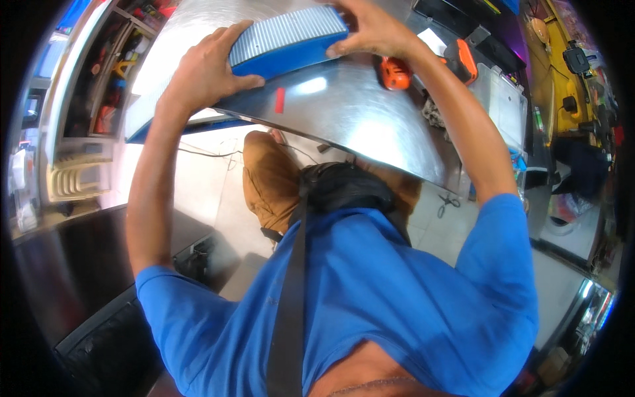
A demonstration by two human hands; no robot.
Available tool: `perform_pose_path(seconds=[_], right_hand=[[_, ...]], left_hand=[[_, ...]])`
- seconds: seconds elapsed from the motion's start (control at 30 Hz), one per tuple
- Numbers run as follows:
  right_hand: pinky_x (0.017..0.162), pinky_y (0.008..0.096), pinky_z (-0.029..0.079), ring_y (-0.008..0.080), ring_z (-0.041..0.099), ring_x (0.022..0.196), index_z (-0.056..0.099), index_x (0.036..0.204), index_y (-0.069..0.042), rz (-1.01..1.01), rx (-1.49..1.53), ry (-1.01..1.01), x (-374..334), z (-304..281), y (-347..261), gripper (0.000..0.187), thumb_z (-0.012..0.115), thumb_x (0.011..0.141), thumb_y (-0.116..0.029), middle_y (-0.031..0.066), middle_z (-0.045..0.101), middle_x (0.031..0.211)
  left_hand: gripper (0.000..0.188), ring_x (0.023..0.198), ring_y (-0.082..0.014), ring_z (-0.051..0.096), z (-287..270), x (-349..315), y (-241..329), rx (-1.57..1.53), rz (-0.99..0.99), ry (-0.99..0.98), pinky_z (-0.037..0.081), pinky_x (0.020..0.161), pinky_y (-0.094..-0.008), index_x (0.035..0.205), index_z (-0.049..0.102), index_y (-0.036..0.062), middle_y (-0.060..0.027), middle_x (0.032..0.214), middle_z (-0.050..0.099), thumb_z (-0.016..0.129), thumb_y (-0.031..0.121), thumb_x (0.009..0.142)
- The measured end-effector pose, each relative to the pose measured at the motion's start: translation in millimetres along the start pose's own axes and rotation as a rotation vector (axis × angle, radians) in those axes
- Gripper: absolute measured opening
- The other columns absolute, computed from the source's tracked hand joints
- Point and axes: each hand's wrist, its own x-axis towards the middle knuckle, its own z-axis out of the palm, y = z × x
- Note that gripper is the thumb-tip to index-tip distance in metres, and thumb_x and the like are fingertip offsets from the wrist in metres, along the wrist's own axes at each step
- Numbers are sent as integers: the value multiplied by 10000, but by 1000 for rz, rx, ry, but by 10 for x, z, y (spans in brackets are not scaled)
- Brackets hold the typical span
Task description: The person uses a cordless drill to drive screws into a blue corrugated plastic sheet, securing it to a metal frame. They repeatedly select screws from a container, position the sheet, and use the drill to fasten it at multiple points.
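Observation:
A long block with blue sides and a ribbed, pale grey top [289, 36] is held between my two hands over a shiny metal table [357, 112]. My left hand [206, 71] is closed on its left end, thumb along the near blue side. At the right end, my right hand [376, 32] grips it, with the thumb on the near lower corner and the other fingers partly hidden behind. A short red strip [280, 100] lies on the metal just below the block. Under my left wrist shows a pale panel with a blue edge [140, 119].
Near my right forearm are an orange rounded object [395, 74] and an orange-and-black tool [463, 61]. Farther right stands a clear plastic case [501, 99]. Scissors [448, 205] lie on the floor. At left are a cream plastic stool [74, 180] and cluttered shelves [109, 73].

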Motion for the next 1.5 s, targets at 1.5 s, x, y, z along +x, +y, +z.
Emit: perform_pose_path(seconds=[1.5], right_hand=[[904,401,525,355,673,1072,568,1332,-105,-34,-548,336,-1046,-877,-485,541,710,812,-58,160,691,1155]], left_hand=[[749,1367,-366,488,200,701,562,-153,406,43,424,1120,-522,1464,495,197,-144,1506,489,711,551,841]])
